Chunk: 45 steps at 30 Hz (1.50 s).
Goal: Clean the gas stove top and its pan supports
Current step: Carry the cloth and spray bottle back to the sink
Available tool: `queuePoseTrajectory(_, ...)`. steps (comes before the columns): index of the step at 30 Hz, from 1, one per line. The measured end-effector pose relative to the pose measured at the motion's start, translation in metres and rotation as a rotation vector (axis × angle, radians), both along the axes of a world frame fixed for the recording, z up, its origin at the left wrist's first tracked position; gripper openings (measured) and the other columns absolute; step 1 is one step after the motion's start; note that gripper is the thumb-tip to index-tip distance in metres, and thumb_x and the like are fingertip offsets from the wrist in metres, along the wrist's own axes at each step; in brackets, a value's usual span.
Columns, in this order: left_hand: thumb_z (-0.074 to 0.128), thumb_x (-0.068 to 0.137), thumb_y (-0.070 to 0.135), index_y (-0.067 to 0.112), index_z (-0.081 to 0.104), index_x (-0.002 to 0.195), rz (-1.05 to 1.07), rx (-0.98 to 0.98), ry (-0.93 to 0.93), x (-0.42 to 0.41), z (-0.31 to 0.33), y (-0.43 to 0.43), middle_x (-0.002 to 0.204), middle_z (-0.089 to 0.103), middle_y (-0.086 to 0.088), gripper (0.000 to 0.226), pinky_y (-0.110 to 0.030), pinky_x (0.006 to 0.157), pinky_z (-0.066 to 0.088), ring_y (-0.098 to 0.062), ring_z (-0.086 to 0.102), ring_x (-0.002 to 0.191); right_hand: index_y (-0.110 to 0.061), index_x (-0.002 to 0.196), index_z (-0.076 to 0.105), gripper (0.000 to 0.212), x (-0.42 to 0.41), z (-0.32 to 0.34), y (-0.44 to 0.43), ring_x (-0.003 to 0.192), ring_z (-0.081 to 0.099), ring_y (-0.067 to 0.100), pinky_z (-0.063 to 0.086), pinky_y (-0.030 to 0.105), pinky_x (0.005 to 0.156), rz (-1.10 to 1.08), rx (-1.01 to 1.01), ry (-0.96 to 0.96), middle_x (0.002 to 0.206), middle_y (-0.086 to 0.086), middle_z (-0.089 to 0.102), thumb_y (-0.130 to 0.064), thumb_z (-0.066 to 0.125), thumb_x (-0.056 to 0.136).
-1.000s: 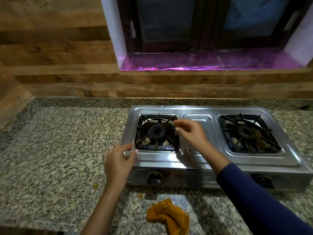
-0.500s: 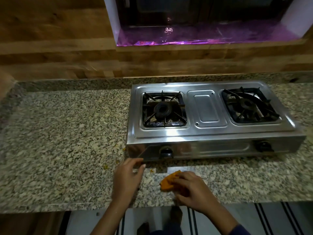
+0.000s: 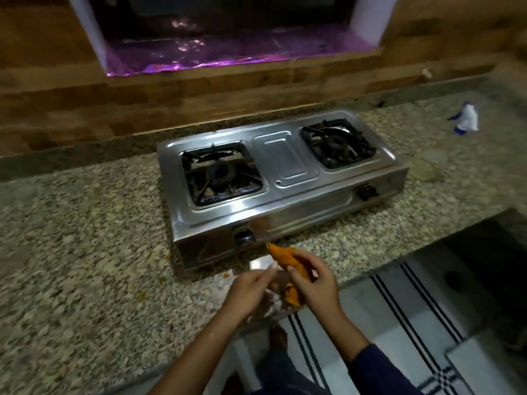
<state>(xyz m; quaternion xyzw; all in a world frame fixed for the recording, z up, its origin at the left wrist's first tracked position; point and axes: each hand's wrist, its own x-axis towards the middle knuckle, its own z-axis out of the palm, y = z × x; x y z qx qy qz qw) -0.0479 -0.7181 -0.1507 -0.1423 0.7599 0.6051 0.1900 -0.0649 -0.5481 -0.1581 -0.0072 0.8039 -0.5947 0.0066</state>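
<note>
the counter (image 3: 85, 252) carries the stove (image 3: 285, 158) at its middle, turned at a slant. a hard wipe could slide that light steel body across the stone, i judge. the left pan support (image 3: 219, 175) and the right pan support (image 3: 338, 148) sit in their wells over dark grime. wiping round them would likely snag the cloth (image 3: 288, 260) on their prongs and leave the dirt below. near the counter's edge the right hand (image 3: 316, 283) has its fingers curled round the orange cloth. the left hand (image 3: 251, 292) has fingers pressed together at the cloth's left edge, and i cannot tell if they pinch it. bunched like this it may only smear. crumbs (image 3: 141, 295) could get swept onto the floor.
</note>
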Motion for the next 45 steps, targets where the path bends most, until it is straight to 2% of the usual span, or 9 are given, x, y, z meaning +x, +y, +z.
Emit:
queuePoseTrajectory(3, 0.063, 0.072, 0.072, 0.017, 0.073, 0.092, 0.007, 0.27, -0.078, -0.018, 0.013, 0.039, 0.091, 0.076, -0.007, 0.059, -0.039, 0.079, 0.057, -0.024, 0.073, 0.086, -0.022, 0.121, 0.063, 0.043, 0.012, 0.013, 0.014, 0.112, 0.06, 0.003, 0.051, 0.019, 0.089, -0.101, -0.069, 0.013, 0.119, -0.009, 0.066, -0.009, 0.076, 0.082)
queuePoseTrajectory(7, 0.063, 0.091, 0.036, 0.014, 0.067, 0.097, 0.018, 0.209, 0.001, -0.031, 0.031, 0.077, 0.087, 0.072, -0.003, 0.024, -0.015, 0.058, 0.048, -0.011, 0.067, 0.075, -0.025, 0.129, 0.055, 0.055, 0.015, 0.025, 0.04, 0.118, 0.055, 0.005, 0.051, 0.015, 0.084, -0.264, -0.149, -0.009, 0.128, -0.007, 0.059, -0.014, 0.08, 0.081)
queuePoseTrajectory(9, 0.053, 0.096, 0.024, 0.015, 0.067, 0.099, -0.018, 0.204, 0.021, -0.041, 0.036, 0.094, 0.097, 0.073, -0.006, 0.016, -0.021, 0.069, 0.052, -0.012, 0.067, 0.083, -0.025, 0.134, 0.051, 0.063, 0.01, 0.031, 0.059, 0.118, 0.056, 0.009, 0.053, 0.018, 0.082, -0.346, -0.261, -0.102, 0.129, -0.005, 0.056, -0.014, 0.08, 0.079)
queuePoseTrajectory(12, 0.044, 0.1, 0.027, 0.024, 0.069, 0.101, -0.088, 0.227, 0.051, -0.055, 0.046, 0.113, 0.106, 0.072, -0.001, 0.025, -0.041, 0.095, 0.052, -0.018, 0.068, 0.101, -0.02, 0.124, 0.061, 0.049, -0.005, 0.04, 0.086, 0.107, 0.066, 0.024, 0.056, 0.027, 0.077, -0.338, -0.404, -0.274, 0.116, 0.005, 0.067, -0.013, 0.08, 0.079)
queuePoseTrajectory(17, 0.042, 0.103, 0.03, 0.033, 0.058, 0.097, -0.178, 0.247, 0.089, -0.084, 0.063, 0.157, 0.098, 0.063, 0.012, 0.018, -0.024, 0.076, 0.051, -0.005, 0.061, 0.09, -0.011, 0.102, 0.069, 0.02, -0.039, 0.044, 0.148, 0.095, 0.069, 0.029, 0.055, 0.03, 0.066, -0.394, -0.477, -0.233, 0.103, 0.012, 0.072, -0.009, 0.074, 0.083)
queuePoseTrajectory(25, 0.075, 0.083, 0.032, 0.038, 0.057, 0.105, -0.232, 0.249, 0.125, -0.143, 0.065, 0.269, 0.107, 0.066, 0.013, 0.028, -0.022, 0.069, 0.053, -0.008, 0.065, 0.094, -0.009, 0.108, 0.062, 0.049, -0.101, 0.046, 0.264, 0.085, 0.07, 0.021, 0.056, 0.03, 0.064, -0.38, -0.597, -0.208, 0.097, 0.006, 0.071, -0.008, 0.079, 0.062)
queuePoseTrajectory(34, 0.064, 0.091, 0.034, 0.03, 0.047, 0.135, -0.003, 0.353, 0.111, -0.205, 0.065, 0.364, 0.125, 0.064, 0.0, 0.047, -0.044, 0.093, 0.053, -0.019, 0.064, 0.107, -0.017, 0.109, 0.062, 0.025, -0.196, 0.049, 0.388, 0.093, 0.064, 0.022, 0.049, 0.031, 0.072, -0.471, -0.372, -0.34, 0.111, 0.013, 0.067, -0.011, 0.07, 0.087)
queuePoseTrajectory(41, 0.07, 0.086, 0.013, 0.028, 0.049, 0.134, 0.087, 0.509, 0.053, -0.254, 0.067, 0.377, 0.12, 0.069, -0.005, 0.054, -0.05, 0.086, 0.056, -0.028, 0.069, 0.102, -0.019, 0.132, 0.039, 0.066, -0.31, 0.073, 0.414, 0.092, 0.061, 0.015, 0.051, 0.027, 0.068, -0.441, -0.179, -0.265, 0.118, 0.004, 0.059, -0.019, 0.079, 0.079)
queuePoseTrajectory(45, 0.071, 0.08, 0.001, 0.03, 0.049, 0.136, 0.109, 0.576, 0.028, -0.29, 0.062, 0.391, 0.12, 0.069, -0.011, 0.067, -0.061, 0.086, 0.053, -0.038, 0.068, 0.103, -0.022, 0.148, 0.028, 0.093, -0.378, 0.065, 0.423, 0.127, 0.047, 0.031, 0.047, 0.045, 0.1, -0.413, 0.057, -0.228, 0.146, 0.009, 0.039, -0.039, 0.082, 0.074)
